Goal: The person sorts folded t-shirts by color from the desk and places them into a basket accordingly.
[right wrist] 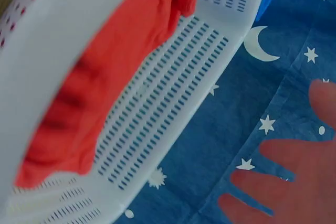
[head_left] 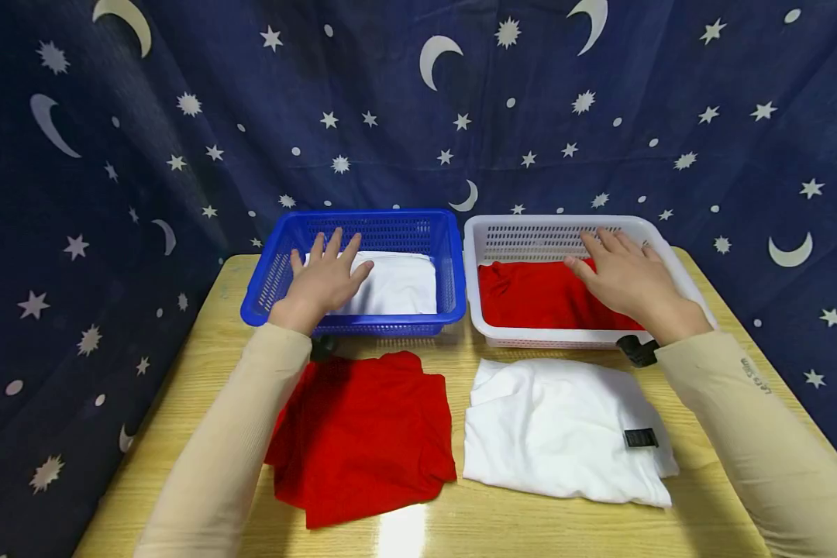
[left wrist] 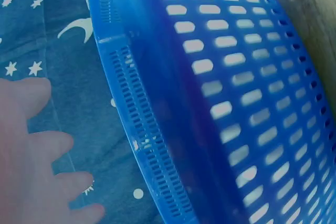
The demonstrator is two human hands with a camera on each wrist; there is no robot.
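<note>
My left hand (head_left: 321, 283), fingers spread, is over the left part of a blue plastic basket (head_left: 458, 263) with folded white cloth (head_left: 404, 287) inside. The right hand (head_left: 631, 279) hovers, fingers extended, above a white plastic basket (head_left: 471, 287) that contains folded red cloth (head_left: 530, 294). Neither hand holds anything. In the left wrist view the fingers (left wrist: 63, 184) are beside the blue basket's rim; the right wrist view shows the fingers (right wrist: 278, 182) apart from the white basket's wall (right wrist: 157, 114).
Nearer on the wooden table (head_left: 460, 527) lie a folded red garment (head_left: 370, 434) at left and a folded white garment (head_left: 565, 434) with a black label at right. A dark blue curtain (head_left: 390, 85) with moons and stars hangs behind the baskets.
</note>
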